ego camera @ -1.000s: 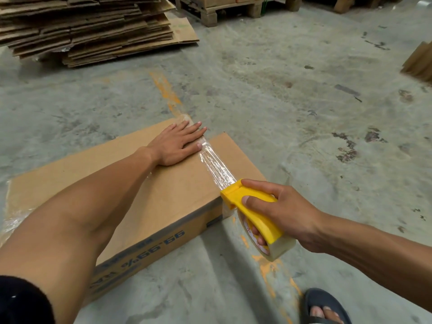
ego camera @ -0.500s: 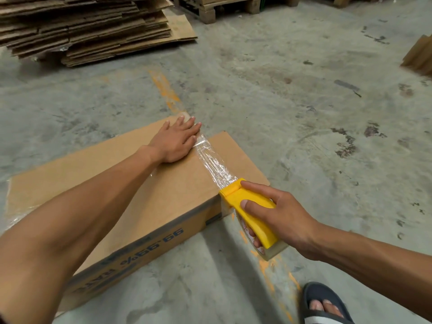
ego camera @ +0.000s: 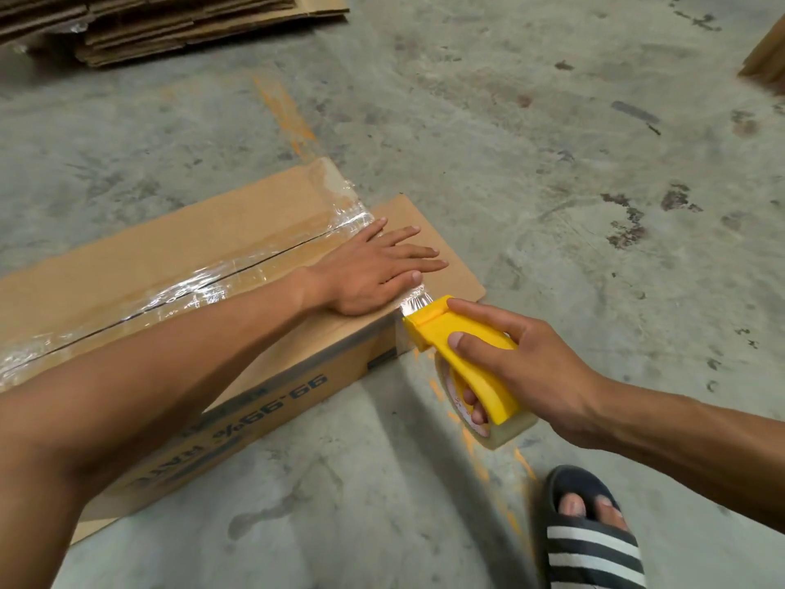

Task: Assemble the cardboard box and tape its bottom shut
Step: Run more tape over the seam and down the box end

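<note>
A brown cardboard box [ego camera: 178,244] lies bottom-up on the concrete floor, dark print on its near side. Clear tape [ego camera: 204,282] runs along the centre seam, and a second strip crosses the right end. My left hand [ego camera: 374,265] lies flat on the box top near the right end, fingers spread, pressing the tape down. My right hand [ego camera: 522,367] grips a yellow tape dispenser [ego camera: 463,354] at the box's near right corner. A short stretch of clear tape leads from the dispenser's mouth to the box edge beside my left thumb.
A stack of flattened cardboard [ego camera: 170,23] lies at the back left. More cardboard [ego camera: 764,65] shows at the right edge. My foot in a striped sandal [ego camera: 590,533] stands at the bottom right. Orange paint marks streak the floor [ego camera: 284,108].
My left hand slid along the cross strip toward the near edge. The dispenser came closer to the box corner, so the free stretch of tape is much shorter.
</note>
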Action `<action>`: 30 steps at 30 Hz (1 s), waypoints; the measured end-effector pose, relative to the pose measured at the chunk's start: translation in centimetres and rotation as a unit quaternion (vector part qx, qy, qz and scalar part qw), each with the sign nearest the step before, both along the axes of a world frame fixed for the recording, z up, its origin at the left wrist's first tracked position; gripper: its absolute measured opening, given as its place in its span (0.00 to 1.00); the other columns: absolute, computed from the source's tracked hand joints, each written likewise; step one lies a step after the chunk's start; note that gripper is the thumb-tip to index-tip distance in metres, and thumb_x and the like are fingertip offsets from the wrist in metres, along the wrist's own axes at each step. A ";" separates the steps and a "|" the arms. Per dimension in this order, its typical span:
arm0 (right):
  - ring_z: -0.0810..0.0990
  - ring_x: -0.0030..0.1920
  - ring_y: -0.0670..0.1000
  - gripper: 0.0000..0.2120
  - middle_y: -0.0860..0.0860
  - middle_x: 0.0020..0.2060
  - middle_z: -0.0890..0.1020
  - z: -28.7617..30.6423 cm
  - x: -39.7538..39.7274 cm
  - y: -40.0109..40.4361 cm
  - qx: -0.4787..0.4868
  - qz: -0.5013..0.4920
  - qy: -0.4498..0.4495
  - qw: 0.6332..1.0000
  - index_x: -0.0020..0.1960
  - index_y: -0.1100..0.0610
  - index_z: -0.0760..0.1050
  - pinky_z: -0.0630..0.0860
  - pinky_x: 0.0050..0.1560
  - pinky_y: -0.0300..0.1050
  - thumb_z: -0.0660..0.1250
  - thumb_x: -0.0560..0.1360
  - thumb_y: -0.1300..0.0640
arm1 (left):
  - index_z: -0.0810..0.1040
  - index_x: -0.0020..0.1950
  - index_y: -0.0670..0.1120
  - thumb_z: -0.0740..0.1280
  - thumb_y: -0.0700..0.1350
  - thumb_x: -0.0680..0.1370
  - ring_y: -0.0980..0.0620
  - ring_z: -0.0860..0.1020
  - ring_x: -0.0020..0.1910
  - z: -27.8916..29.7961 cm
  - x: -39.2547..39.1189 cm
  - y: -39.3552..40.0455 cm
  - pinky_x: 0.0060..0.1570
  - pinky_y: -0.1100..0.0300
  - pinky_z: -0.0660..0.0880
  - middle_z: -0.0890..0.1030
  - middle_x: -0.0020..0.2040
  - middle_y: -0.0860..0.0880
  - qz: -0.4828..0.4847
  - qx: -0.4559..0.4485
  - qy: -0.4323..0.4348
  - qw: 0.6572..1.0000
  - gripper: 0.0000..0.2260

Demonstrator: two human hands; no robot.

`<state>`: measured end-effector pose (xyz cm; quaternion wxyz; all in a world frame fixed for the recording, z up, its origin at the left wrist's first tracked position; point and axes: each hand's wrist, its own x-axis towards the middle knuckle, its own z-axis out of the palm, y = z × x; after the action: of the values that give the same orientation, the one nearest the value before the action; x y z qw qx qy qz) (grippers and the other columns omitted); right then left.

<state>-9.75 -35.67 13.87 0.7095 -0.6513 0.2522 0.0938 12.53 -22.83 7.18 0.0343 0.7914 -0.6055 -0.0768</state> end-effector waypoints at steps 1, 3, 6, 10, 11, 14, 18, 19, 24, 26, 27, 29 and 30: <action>0.76 0.23 0.56 0.20 0.61 0.30 0.78 0.1 -0.5 -0.1 0.001 0.001 0.006 1.000 0.68 0.45 0.76 0.78 0.25 0.47 0.69 0.78 0.60 | 0.54 0.78 0.63 0.40 0.58 0.83 0.55 0.47 0.79 0.1 0.0 0.0 0.76 0.45 0.41 0.59 0.78 0.60 0.000 0.001 -0.001 1.000 0.23; 0.75 0.22 0.56 0.20 0.62 0.29 0.78 0.4 -1.0 -0.3 0.002 0.011 0.020 1.000 0.67 0.45 0.76 0.78 0.25 0.47 0.69 0.78 0.60 | 0.54 0.78 0.63 0.40 0.58 0.83 0.54 0.47 0.79 0.1 0.2 0.1 0.76 0.44 0.41 0.59 0.78 0.60 0.003 0.001 0.001 1.000 0.23; 0.75 0.23 0.57 0.18 0.62 0.29 0.79 0.7 -0.5 -1.2 -0.002 0.032 0.041 0.999 0.66 0.45 0.76 0.79 0.28 0.48 0.69 0.78 0.58 | 0.53 0.78 0.63 0.41 0.60 0.82 0.54 0.46 0.79 0.1 0.1 0.0 0.76 0.44 0.41 0.59 0.78 0.59 0.004 0.003 0.000 1.000 0.23; 0.76 0.22 0.55 0.19 0.60 0.28 0.80 0.3 0.7 -2.0 -0.022 0.062 0.062 0.996 0.68 0.45 0.75 0.78 0.27 0.44 0.69 0.78 0.57 | 0.53 0.78 0.62 0.43 0.68 0.79 0.54 0.44 0.79 0.3 -0.2 -0.2 0.76 0.43 0.39 0.57 0.79 0.58 0.008 0.017 -0.011 1.000 0.28; 0.76 0.21 0.54 0.19 0.59 0.27 0.80 0.2 1.1 -2.1 -0.025 0.069 0.068 0.995 0.68 0.45 0.75 0.77 0.26 0.43 0.69 0.78 0.57 | 0.53 0.78 0.62 0.43 0.69 0.78 0.54 0.44 0.79 0.3 -0.4 -0.2 0.75 0.43 0.38 0.57 0.79 0.58 0.010 0.021 -0.013 1.000 0.29; 0.75 0.20 0.54 0.17 0.59 0.26 0.79 -0.2 2.6 -2.7 -0.016 0.079 0.102 0.992 0.66 0.45 0.77 0.77 0.25 0.42 0.69 0.78 0.55 | 0.56 0.78 0.61 0.44 0.70 0.76 0.53 0.44 0.79 0.5 -0.5 -0.5 0.75 0.43 0.37 0.58 0.79 0.58 0.018 0.030 -0.011 0.999 0.31; 0.74 0.22 0.52 0.13 0.57 0.26 0.77 0.2 4.8 -3.6 -0.001 0.109 0.168 0.980 0.62 0.44 0.79 0.76 0.26 0.41 0.68 0.79 0.51 | 0.60 0.77 0.61 0.49 0.67 0.77 0.53 0.44 0.79 0.4 -0.9 -0.9 0.75 0.42 0.36 0.60 0.78 0.59 0.040 0.030 -0.004 0.999 0.29; 0.73 0.22 0.51 0.12 0.55 0.26 0.76 0.5 5.2 -3.9 0.003 0.117 0.182 0.976 0.61 0.44 0.80 0.75 0.26 0.40 0.67 0.79 0.50 | 0.60 0.77 0.61 0.48 0.67 0.76 0.53 0.44 0.79 0.4 -1.0 -0.9 0.75 0.42 0.35 0.60 0.78 0.59 0.044 0.033 -0.002 0.998 0.30; 0.75 0.24 0.49 0.18 0.59 0.34 0.81 -1.3 6.0 -6.1 -0.080 0.204 0.285 0.933 0.57 0.60 0.82 0.75 0.27 0.38 0.66 0.78 0.47 | 0.63 0.76 0.60 0.47 0.66 0.75 0.53 0.43 0.79 1.0 -1.8 -1.3 0.74 0.41 0.34 0.60 0.78 0.60 0.051 0.043 0.003 0.998 0.30; 0.80 0.33 0.51 0.21 0.66 0.52 0.84 -3.6 4.2 -6.1 -0.156 0.310 0.323 0.880 0.61 0.67 0.79 0.79 0.37 0.44 0.66 0.77 0.52 | 0.63 0.76 0.59 0.50 0.63 0.77 0.53 0.43 0.79 1.2 -1.9 -1.1 0.74 0.42 0.34 0.58 0.79 0.58 0.068 0.043 0.016 0.997 0.28; 0.80 0.36 0.52 0.23 0.66 0.56 0.83 -4.5 3.2 -5.9 -0.167 0.335 0.343 0.861 0.64 0.67 0.78 0.79 0.41 0.46 0.67 0.76 0.52 | 0.62 0.76 0.58 0.51 0.62 0.77 0.52 0.42 0.79 1.2 -1.8 -1.1 0.74 0.42 0.35 0.57 0.79 0.57 0.072 0.048 0.019 0.996 0.27; 0.80 0.32 0.53 0.29 0.63 0.47 0.84 -5.5 2.6 -5.8 -0.145 0.336 0.363 0.857 0.68 0.65 0.75 0.81 0.39 0.47 0.69 0.73 0.48 | 0.60 0.77 0.57 0.54 0.61 0.78 0.52 0.41 0.79 1.1 -1.9 -1.0 0.74 0.41 0.35 0.53 0.80 0.57 0.083 0.062 0.009 0.995 0.28; 0.78 0.29 0.52 0.31 0.61 0.40 0.82 -5.7 3.3 -6.0 -0.134 0.338 0.355 0.861 0.70 0.65 0.73 0.80 0.36 0.45 0.68 0.73 0.47 | 0.59 0.78 0.57 0.55 0.60 0.78 0.51 0.40 0.79 0.9 -2.1 -1.1 0.74 0.41 0.35 0.52 0.80 0.56 0.090 0.068 0.004 0.994 0.28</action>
<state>-6.42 -41.62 8.20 0.4025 -0.7079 0.2619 0.5180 10.41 -23.94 8.10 -0.0104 0.8429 -0.5248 -0.1180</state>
